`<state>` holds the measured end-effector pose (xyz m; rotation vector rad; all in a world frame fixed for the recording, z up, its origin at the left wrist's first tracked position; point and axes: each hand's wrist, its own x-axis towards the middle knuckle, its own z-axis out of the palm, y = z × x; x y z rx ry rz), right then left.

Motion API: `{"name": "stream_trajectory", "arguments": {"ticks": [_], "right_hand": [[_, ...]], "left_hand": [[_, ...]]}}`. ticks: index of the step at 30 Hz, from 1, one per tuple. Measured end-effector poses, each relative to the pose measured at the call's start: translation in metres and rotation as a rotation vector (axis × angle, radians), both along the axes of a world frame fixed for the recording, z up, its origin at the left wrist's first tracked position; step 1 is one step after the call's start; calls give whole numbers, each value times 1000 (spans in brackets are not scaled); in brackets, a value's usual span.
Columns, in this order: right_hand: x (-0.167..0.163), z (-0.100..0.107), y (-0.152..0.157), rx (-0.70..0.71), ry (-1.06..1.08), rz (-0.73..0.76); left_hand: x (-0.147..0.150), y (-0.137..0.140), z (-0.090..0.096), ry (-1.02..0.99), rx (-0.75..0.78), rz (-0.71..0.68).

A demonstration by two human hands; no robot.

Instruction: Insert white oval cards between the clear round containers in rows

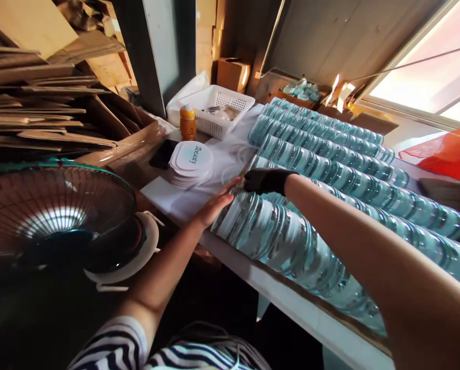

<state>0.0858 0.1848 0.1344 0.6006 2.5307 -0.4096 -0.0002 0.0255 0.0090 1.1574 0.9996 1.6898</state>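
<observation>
Clear, bluish, round containers lie on their sides in several long rows; the closest is the near row. My left hand, bare, reaches to the left end of that row, its fingers stretched out and thumb apart against the end container. My right hand, in a black glove with bare forearm, bends its fingers over the top of the same end, close to the left fingertips. What the gloved fingers grip is mostly hidden. Just beyond the hands sits a stack of white, printed round-cornered sheets.
A white basket and an orange bottle stand at the far end of the white table. On the left are a fan and piled flat cardboard. An orange-red mesh hangs at right.
</observation>
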Motion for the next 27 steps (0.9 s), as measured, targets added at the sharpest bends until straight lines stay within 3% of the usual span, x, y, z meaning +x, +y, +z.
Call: {"name": "stream_trajectory", "arguments": {"ticks": [5,14,20,24,27], "right_hand": [[2,1,15,-260,-56,-92],[-1,9,-9,-275,42,-287],[-4,16,-12,58,-7,-123],[-4,18,-18,169,-19,-106],[-1,15,-22,277,97,-77]], "left_hand": [[0,0,-4,-72,-7,-48],[1,0,-2,-197,43,-125],[0,1,-3,-229,55,-119],[0,2,-4,-264,58,-133],[2,0,-2,-254,44,-96]]}}
